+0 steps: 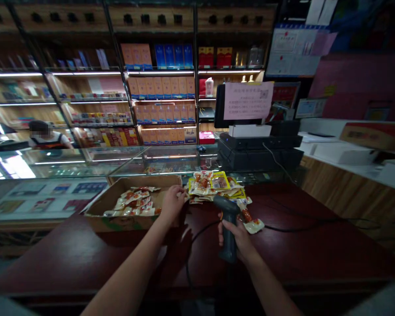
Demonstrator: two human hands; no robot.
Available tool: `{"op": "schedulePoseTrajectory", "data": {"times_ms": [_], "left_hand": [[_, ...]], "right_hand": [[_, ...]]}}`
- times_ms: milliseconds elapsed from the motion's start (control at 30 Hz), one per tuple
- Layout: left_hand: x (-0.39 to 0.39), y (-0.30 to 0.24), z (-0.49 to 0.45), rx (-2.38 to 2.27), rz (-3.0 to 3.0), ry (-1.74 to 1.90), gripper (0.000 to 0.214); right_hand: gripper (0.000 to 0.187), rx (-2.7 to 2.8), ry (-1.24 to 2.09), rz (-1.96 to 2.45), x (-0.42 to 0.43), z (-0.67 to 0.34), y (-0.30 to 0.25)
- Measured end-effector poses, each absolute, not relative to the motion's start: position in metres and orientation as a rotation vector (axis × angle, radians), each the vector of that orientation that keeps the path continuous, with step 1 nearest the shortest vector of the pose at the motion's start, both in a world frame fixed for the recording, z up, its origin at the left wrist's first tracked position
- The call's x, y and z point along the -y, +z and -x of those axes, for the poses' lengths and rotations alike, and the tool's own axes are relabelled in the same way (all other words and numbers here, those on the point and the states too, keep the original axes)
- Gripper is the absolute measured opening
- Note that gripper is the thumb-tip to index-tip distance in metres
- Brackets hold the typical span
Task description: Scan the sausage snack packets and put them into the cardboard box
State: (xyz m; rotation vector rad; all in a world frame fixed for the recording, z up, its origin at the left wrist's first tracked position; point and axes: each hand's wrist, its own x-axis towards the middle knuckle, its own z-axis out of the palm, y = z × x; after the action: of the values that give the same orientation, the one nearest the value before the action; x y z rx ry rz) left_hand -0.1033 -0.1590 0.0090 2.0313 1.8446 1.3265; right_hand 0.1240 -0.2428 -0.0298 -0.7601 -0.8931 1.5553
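My right hand (238, 235) is wrapped around the handle of a dark grey barcode scanner (229, 237), held upright above the counter with its head tilted toward the left. My left hand (175, 201) is between an open cardboard box (118, 224) and a heap of packaged snacks (200, 184). Its fingers are curled together at the heap's left edge; what they pinch, if anything, is hidden. Clear-and-white snack packets (134, 202) with brown contents lie inside the box. Beyond the scanner, a loose packet (253, 225) rests on the dark red counter.
A black cable (197, 237) curves over the counter (62, 250). Behind the heap stand a monitor with a pink paper sign (246, 101) and a black cash drawer (260, 153). Glass display cases (62, 193) lie left, with stocked shelves behind. A person (49, 136) is at the far left.
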Motion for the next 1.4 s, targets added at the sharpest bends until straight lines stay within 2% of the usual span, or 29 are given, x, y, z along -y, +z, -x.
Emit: {"op": "schedulePoseTrajectory", "data": {"times_ms": [200, 267, 333, 567, 700, 800, 900, 1000, 1100, 1167, 1267, 1400], "left_hand": [[0.136, 0.009, 0.189, -2.254, -1.933, 0.327, 0.033], [0.131, -0.003, 0.198, -2.257, -1.909, 0.188, 0.039], [0.127, -0.014, 0.201, -2.247, -1.914, 0.153, 0.036], [0.119, -0.026, 0.204, -2.228, -1.941, 0.237, 0.018], [0.119, -0.013, 0.205, -2.161, -1.798, 0.821, 0.016], [0.124, -0.001, 0.200, -1.775, -1.442, 1.281, 0.019], [0.133, 0.011, 0.187, -1.183, -0.957, 1.466, 0.016], [0.144, 0.019, 0.170, -0.696, -0.693, 1.421, 0.019], [0.154, 0.020, 0.158, -0.411, -0.631, 1.300, 0.036], [0.156, 0.019, 0.156, -0.372, -0.621, 1.240, 0.041], [0.155, 0.015, 0.159, -0.465, -0.615, 1.143, 0.030], [0.150, 0.006, 0.165, -0.608, -0.591, 0.999, 0.034]], "right_hand": [[0.038, 0.983, 1.597, 0.627, 0.219, -0.074, -0.027], [0.036, 0.996, 1.604, 0.580, 0.212, -0.063, -0.032], [0.034, 0.990, 1.606, 0.562, 0.208, -0.056, -0.040], [0.035, 1.023, 1.569, 0.575, 0.206, -0.059, -0.059], [0.035, 1.028, 1.575, 0.564, 0.206, -0.059, -0.060], [0.036, 1.046, 1.607, 0.548, 0.208, -0.056, -0.057], [0.037, 1.067, 1.634, 0.539, 0.210, -0.054, -0.055], [0.037, 1.081, 1.640, 0.535, 0.210, -0.053, -0.055], [0.037, 1.078, 1.654, 0.530, 0.209, -0.054, -0.056], [0.036, 1.077, 1.656, 0.521, 0.209, -0.054, -0.057], [0.036, 1.088, 1.645, 0.518, 0.210, -0.053, -0.056], [0.037, 1.069, 1.612, 0.538, 0.211, -0.053, -0.053]]}}
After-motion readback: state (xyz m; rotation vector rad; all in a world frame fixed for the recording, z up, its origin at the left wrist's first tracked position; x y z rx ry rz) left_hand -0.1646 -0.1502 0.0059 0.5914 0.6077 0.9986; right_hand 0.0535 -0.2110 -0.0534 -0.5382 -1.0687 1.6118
